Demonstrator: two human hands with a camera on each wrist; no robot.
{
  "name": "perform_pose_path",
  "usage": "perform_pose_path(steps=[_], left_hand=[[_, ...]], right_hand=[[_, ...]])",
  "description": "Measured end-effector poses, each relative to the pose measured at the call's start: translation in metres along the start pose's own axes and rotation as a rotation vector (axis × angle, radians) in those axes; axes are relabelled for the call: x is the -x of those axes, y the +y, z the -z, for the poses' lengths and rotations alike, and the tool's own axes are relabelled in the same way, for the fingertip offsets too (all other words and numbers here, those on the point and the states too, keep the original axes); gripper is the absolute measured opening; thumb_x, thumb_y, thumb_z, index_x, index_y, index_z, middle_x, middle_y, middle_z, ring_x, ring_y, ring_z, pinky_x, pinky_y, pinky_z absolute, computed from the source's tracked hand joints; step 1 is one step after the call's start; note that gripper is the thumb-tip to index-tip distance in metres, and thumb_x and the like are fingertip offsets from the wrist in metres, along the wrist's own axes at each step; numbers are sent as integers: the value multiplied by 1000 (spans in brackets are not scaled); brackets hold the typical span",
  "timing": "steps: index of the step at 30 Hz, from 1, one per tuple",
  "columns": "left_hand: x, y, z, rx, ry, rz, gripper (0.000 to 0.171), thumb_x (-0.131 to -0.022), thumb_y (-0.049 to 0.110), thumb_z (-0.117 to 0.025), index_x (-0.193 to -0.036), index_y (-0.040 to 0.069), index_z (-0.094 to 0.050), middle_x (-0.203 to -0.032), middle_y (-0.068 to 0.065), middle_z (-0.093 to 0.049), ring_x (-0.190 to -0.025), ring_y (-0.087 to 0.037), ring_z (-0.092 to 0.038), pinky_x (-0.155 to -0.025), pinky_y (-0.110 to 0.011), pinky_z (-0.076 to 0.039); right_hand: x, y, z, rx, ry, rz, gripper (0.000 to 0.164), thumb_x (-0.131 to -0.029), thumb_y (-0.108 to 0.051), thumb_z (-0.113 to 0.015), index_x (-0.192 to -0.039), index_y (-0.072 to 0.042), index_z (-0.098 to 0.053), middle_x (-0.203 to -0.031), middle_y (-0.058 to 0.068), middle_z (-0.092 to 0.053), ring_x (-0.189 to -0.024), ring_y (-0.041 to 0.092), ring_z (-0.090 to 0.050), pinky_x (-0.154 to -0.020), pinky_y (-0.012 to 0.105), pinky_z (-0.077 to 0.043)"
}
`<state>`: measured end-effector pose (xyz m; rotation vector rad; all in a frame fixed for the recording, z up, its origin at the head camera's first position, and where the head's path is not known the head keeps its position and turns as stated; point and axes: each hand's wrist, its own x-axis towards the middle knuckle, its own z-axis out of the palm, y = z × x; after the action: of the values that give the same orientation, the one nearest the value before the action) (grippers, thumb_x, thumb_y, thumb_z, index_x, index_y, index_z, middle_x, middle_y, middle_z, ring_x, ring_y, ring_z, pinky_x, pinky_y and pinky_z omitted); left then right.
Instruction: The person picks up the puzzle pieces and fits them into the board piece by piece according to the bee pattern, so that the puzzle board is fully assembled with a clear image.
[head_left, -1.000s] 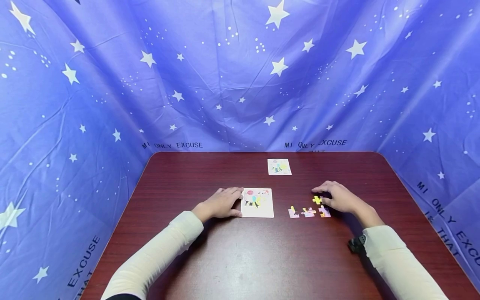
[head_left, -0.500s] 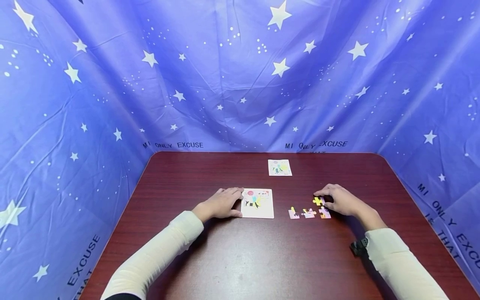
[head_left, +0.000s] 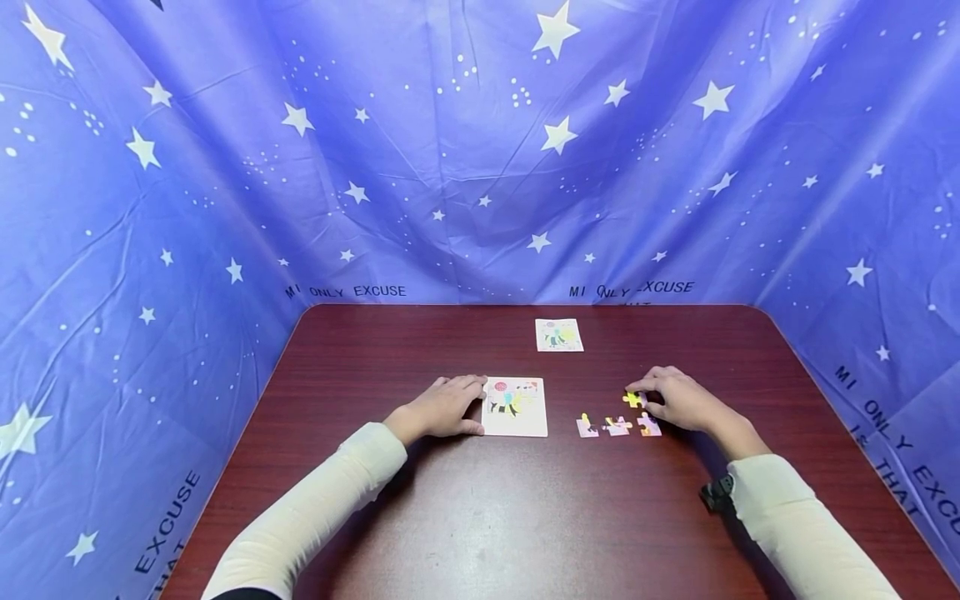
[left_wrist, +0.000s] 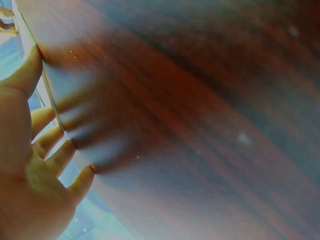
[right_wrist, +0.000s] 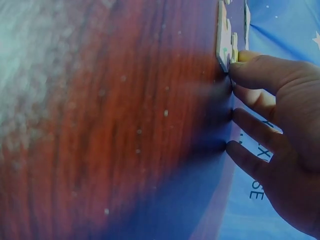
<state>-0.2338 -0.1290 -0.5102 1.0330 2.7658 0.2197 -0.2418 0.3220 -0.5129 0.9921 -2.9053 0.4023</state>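
A square white puzzle board (head_left: pixel 517 429) with a colourful print lies mid-table. My left hand (head_left: pixel 438 407) rests at its left edge, fingers and thumb touching there. In the left wrist view, the thumb (left_wrist: pixel 27 75) meets the board's thin edge, and the fingertips rest on the table. Farther right, my right hand (head_left: pixel 690 404) pinches a yellow jigsaw piece (head_left: pixel 634 400) between thumb and forefinger, partly hiding it. A row of 3 more jigsaw pieces lies just in front: a left one (head_left: pixel 588 429), a middle one (head_left: pixel 617 426) and a right one (head_left: pixel 649 425).
A smaller printed picture card (head_left: pixel 558 335) lies towards the back of the dark red wooden table (head_left: pixel 480 517). Starry blue cloth (head_left: pixel 480 150) hangs around the back and sides. A black strapped device (head_left: pixel 716 493) sits at the right wrist.
My right forefinger has drawn in towards the yellow jigsaw piece, which has shifted and turned slightly. The left hand stays at the board's edge.
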Motion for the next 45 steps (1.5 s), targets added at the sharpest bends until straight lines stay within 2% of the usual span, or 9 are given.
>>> perform_pose_path(steps=[13, 24, 36, 45], left_hand=[[0, 1, 0, -4, 4, -4, 66, -90, 57, -68, -137, 12, -56, -159, -7, -44, -146, -27, -44, -111, -52, -42], [1, 1, 1, -9, -4, 4, 65, -91, 56, -68, -137, 13, -55, -160, -7, -42, -147, -27, -42, -112, -52, -41], [-1, 2, 3, -17, -38, 9, 67, -91, 57, -67, -139, 13, -54, -161, -6, -42, -146, -27, -44, -113, -51, -41], [-2, 0, 1, -26, -30, 10, 70, -91, 58, -67, -142, 13, -53, -161, -7, -42, -145, -28, -45, -113, -51, -40]], right_hand=[[-6, -6, 2, -29, -16, -53, 28, -88, -8, -72, -115, -14, -76, -99, 0, -69, -96, 25, -60, -86, 47, -48], [-24, -22, -2, -72, 32, -14, 28, -87, -9, -71, -115, -12, -76, -97, -1, -68, -97, 23, -58, -86, 44, -47], [-44, -38, -9, -92, 12, 10, 30, -88, -10, -71, -117, -13, -76, -98, -2, -68, -98, 22, -59, -88, 45, -46], [-57, -52, -14, -124, 28, 54, 30, -88, -11, -70, -117, -13, -76, -99, -2, -69, -98, 20, -59, -88, 44, -47]])
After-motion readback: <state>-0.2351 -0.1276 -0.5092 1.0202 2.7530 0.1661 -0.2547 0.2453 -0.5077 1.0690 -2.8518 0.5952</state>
